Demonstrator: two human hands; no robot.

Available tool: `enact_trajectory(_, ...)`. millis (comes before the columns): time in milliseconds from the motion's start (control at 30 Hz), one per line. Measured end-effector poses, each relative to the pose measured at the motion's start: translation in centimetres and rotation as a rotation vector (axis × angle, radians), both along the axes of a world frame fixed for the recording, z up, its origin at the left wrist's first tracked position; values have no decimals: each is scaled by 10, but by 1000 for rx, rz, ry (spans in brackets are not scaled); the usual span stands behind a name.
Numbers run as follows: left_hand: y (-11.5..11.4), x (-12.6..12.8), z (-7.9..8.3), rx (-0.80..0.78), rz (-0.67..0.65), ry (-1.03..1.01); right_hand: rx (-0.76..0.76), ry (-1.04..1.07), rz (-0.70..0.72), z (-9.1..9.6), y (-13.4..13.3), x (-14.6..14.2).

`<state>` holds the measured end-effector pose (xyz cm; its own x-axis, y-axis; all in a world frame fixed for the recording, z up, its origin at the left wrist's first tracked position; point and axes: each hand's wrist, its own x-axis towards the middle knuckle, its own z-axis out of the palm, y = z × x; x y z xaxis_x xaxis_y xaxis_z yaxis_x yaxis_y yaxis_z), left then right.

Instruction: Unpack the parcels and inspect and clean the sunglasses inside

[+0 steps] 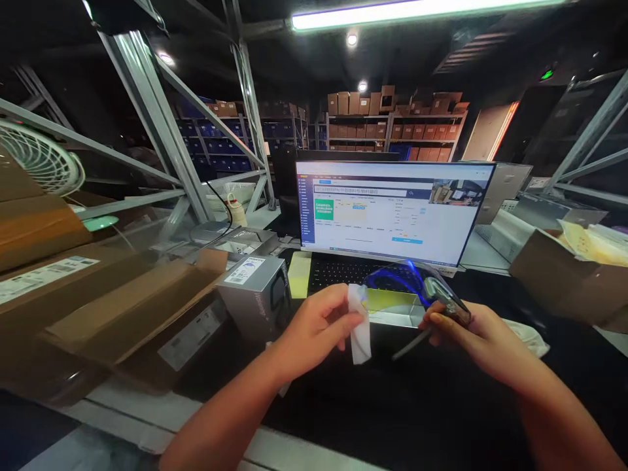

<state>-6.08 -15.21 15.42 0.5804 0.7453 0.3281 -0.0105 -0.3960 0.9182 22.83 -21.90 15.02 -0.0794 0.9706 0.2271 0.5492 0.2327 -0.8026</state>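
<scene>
My left hand [318, 324] is closed in a pinch on a small white paper slip [360, 327], held upright above the dark desk mat [383, 392]. Level with it, my right hand [471, 330] grips a transparent, shiny object with a grey handle-like part [444, 297]; what it is I cannot make out. Blue light glows through it. Both hands hover just in front of a black keyboard [343, 271] and a lit monitor [392, 209] showing a software form. A yellowish flat item [390, 302] lies under the hands.
Open cardboard boxes [98, 301] and a grey product box [255, 291] crowd the left. Another cardboard box [564, 275] with yellow papers sits at right. A yellow notepad [299, 273] lies by the keyboard. A fan [42, 160], metal racking and shelves of cartons stand behind.
</scene>
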Motion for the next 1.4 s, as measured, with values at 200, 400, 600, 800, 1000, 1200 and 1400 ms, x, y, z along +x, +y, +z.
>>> enact_trajectory(200, -10, 6, -2, 93, 99, -140, -1, 58, 5, -1, 1, -12)
enact_trajectory(400, -14, 20, -14, 128, 138, -416, -202, 529, 87, -25, 16, -46)
enact_trajectory(600, -2, 10, 4, 306, 167, -135, -188, 1122, -33, -37, 32, -51)
enact_trajectory(800, 24, -9, -15, 135, 339, 399, -20, 1073, -203, -21, 39, -4)
enact_trajectory(1000, 60, -9, -75, 115, 523, 918, 144, 878, -307, -16, 40, 34)
enact_trajectory(1200, 81, -3, -84, 51, 480, 969, 79, 757, -250, -23, 37, 25)
enact_trajectory(1400, 55, -22, -22, 225, 507, 756, 75, 783, -254, -18, 33, 32)
